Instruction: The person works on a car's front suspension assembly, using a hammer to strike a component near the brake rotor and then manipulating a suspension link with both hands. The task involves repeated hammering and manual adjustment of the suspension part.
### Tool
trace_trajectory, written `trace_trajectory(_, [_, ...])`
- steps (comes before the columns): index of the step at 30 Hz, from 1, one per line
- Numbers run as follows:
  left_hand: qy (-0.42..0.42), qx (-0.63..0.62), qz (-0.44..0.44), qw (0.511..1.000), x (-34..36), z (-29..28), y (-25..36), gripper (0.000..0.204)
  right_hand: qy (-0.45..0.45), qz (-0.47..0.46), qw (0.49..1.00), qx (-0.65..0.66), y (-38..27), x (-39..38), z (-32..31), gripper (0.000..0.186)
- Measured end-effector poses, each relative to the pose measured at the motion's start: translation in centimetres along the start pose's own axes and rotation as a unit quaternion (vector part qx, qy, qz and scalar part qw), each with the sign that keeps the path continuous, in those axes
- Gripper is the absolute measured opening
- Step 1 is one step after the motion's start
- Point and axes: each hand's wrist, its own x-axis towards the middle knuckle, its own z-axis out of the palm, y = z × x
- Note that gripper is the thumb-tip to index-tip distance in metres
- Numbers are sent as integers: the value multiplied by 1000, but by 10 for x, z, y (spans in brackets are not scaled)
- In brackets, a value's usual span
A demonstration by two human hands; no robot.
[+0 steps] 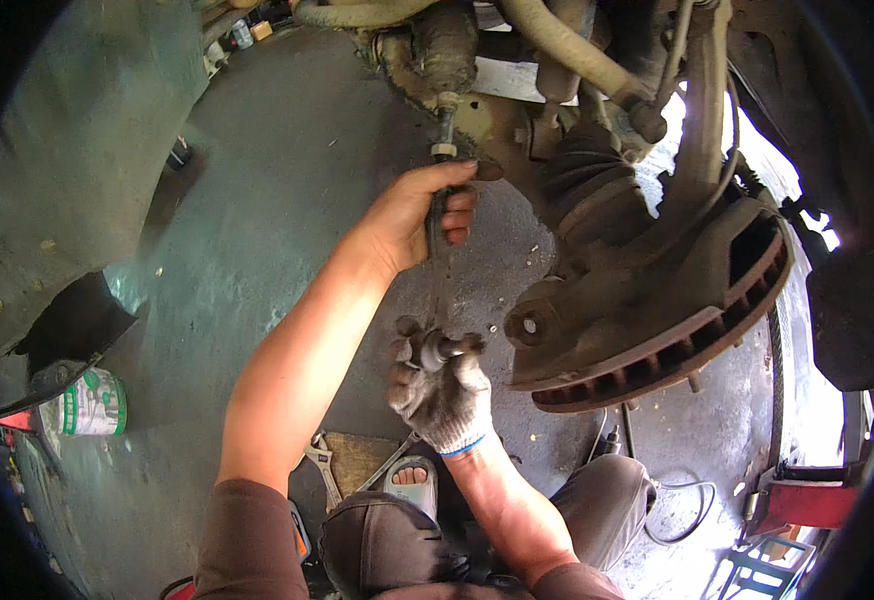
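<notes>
My bare left hand is wrapped round a slim steering tie rod, which runs down from a dark rubber boot under the vehicle. Below it my right hand, in a soiled white knit glove, is closed on the tie rod end. Its round joint and stud stick up from the gloved fingers. The section between my two hands looks blurred. To the right hang the rusty brake disc and the steering knuckle, apart from my hands. An arm eye shows on the knuckle.
An adjustable wrench lies on the floor beside a piece of wood, near my sandalled foot. A white and green bucket stands at the left. On the right are a red metal part and a loose cable.
</notes>
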Motion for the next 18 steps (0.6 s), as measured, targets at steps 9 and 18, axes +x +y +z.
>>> trace_trajectory(9, [204,267,78,939,-14,42,1,25,234,-474,293,-797,10,8,10,48])
trace_trajectory(18, [-89,-58,2,994,3,-11,1,31,74,-16,996,55,-17,-1,-7,64])
